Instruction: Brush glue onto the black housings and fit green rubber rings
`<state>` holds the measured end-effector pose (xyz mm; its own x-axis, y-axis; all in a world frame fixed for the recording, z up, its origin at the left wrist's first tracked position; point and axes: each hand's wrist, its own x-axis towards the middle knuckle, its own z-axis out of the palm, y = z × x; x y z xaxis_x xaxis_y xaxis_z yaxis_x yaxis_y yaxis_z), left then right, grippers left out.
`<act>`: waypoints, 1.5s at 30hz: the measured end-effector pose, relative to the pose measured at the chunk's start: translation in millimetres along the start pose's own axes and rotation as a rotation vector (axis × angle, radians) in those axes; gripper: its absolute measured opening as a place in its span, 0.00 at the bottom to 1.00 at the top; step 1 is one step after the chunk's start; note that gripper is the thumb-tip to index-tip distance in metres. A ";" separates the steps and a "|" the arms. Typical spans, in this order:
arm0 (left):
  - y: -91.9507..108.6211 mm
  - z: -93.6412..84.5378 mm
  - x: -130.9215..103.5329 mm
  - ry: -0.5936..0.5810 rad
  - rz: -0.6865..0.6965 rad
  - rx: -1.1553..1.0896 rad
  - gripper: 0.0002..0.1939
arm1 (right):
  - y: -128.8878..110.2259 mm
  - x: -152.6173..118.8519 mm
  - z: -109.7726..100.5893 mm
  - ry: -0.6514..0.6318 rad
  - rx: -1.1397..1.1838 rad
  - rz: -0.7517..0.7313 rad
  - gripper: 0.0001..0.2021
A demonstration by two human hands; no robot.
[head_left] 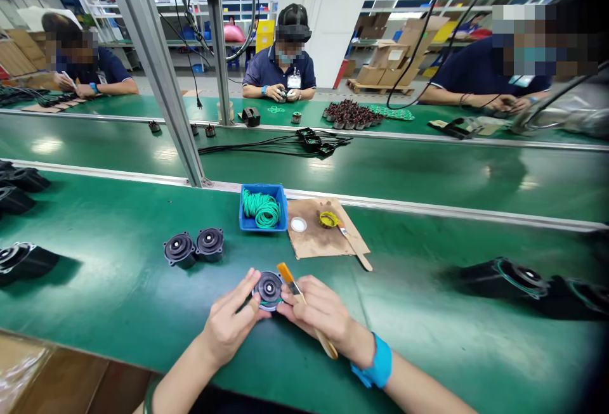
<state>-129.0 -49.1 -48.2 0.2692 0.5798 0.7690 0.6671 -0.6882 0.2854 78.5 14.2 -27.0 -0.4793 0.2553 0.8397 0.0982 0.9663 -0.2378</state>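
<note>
A round black motor housing (269,288) with stepped rings on its face is between my hands. My left hand (231,322) grips its left side, thumb at the lower rim. My right hand (318,312) has a flat brush (291,279) with orange bristles and a wooden handle tucked in it, bristles pointing up and left. That hand's fingertips also press the housing's right edge. Part of a green rubber ring (266,303) shows along the lower face of the housing; fingers hide the rest. Two similar housings (179,246) stand to the left, touching or nearly so.
A blue bin (263,230) holds green rings. Right of it, stained cardboard (309,248) carries a white disc (298,224), a yellow-rimmed lid or tin (328,219) and another brush (354,246). Ringed housings (507,278) lie at right. A metal post (157,71) rises ahead; people work opposite.
</note>
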 end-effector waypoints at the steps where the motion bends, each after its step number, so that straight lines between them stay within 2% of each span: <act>1: 1.8 0.2 0.8 0.006 0.016 0.017 0.06 | -1.6 -2.3 1.3 -0.004 -0.002 -0.001 0.04; 7: 10.2 1.8 5.2 0.047 0.074 0.101 0.10 | -13.3 -8.9 2.9 -0.093 -0.059 -0.069 0.07; 10: 9.6 1.7 2.8 0.042 0.024 0.019 0.12 | -20.0 -5.6 -2.8 -0.086 -0.025 -0.018 0.08; 12: 8.5 0.1 2.6 0.036 -0.094 -0.105 0.10 | -24.5 -2.7 -9.6 0.000 0.068 0.121 0.07; 14: 7.7 -1.7 4.7 0.025 -0.284 -0.220 0.10 | -29.3 0.2 -18.1 0.120 0.207 0.326 0.04; 16: 7.1 -2.5 8.1 -0.022 -0.476 -0.287 0.27 | -33.7 3.1 -26.5 0.213 0.342 0.514 0.03; 17: 6.6 -2.3 9.5 -0.061 -0.559 -0.305 0.35 | -35.4 4.3 -30.1 0.242 0.395 0.589 0.07; 19: 5.5 -0.9 11.1 -0.143 -0.666 -0.320 0.43 | -38.0 6.2 -35.2 0.274 0.448 0.705 0.14; 23: 4.0 2.1 9.8 -0.198 -0.752 -0.333 0.35 | -41.2 5.8 -36.7 0.286 0.546 0.941 0.16; 28: 5.2 2.7 10.3 -0.191 -0.775 -0.352 0.34 | -45.4 4.6 -30.1 0.254 0.754 1.184 0.18; 32: 5.5 2.6 11.5 -0.184 -0.763 -0.352 0.32 | -46.2 6.7 -24.8 0.174 0.731 1.242 0.20; 39: 5.5 1.3 11.7 -0.189 -0.764 -0.332 0.33 | -39.7 3.1 -18.6 0.115 0.670 1.264 0.21; 45: 6.9 0.4 13.3 -0.185 -0.781 -0.324 0.34 | -27.8 6.9 -19.7 0.091 0.607 1.210 0.23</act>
<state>-120.5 -46.0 -36.3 -0.0561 0.9808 0.1869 0.4844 -0.1370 0.8640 89.7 -10.3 -4.9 -0.3062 0.9517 -0.0238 0.0057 -0.0232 -0.9997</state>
